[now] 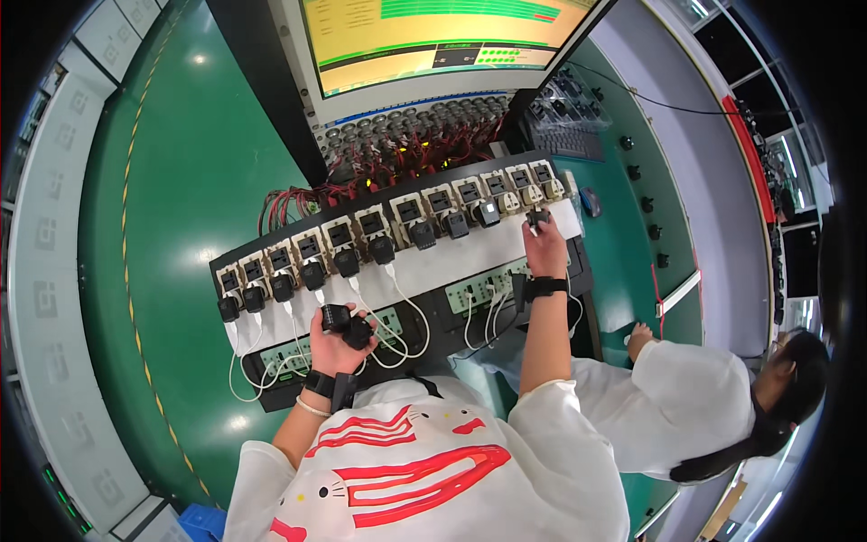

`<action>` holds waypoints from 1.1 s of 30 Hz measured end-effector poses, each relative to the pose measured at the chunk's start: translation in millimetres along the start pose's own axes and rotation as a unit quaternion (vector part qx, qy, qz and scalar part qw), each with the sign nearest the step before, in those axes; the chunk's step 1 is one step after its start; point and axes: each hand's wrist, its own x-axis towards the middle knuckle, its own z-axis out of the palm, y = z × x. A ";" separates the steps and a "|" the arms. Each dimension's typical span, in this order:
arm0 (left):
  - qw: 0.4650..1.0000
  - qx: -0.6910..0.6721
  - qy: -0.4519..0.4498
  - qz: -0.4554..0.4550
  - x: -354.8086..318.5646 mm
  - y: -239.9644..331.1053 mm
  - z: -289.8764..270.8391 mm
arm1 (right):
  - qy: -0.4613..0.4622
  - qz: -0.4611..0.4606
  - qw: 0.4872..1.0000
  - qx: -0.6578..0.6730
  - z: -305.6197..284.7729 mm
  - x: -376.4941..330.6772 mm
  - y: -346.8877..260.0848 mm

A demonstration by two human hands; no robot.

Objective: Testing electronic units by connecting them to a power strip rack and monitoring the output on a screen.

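Note:
My left hand (330, 354), palm up, is closed around black power adapters (336, 318) near the front edge of the test rack. My right hand (545, 249) reaches to the right end of a slanted row of sockets (409, 208). Its fingers grip a single black power adapter (538, 218) just below the last sockets; whether it touches one I cannot tell. Several black adapters (346, 262) sit in the sockets to the left, many with white cables (414, 312) running to green boards (287, 359) below. Black bands circle both wrists.
Above the sockets stands a monitor (433, 68) with red wiring (361, 176) under it. A keyboard (571, 143) and a mouse (591, 200) lie at the right. A co-worker (686, 406) in white works close by my right arm. Green floor (181, 226) extends to the left.

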 end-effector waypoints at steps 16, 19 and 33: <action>1.000 -0.004 0.006 0.010 -1.9 0.1 0.0 | 0.113 0.079 0.579 -0.803 23.3 68.8 24.9; 0.995 0.080 0.004 0.058 -6.3 12.5 5.3 | 0.168 0.086 0.589 -0.786 41.2 56.0 31.9; 0.307 0.861 0.306 0.266 45.3 195.2 29.2 | 0.248 0.070 0.606 -0.752 56.3 74.8 61.5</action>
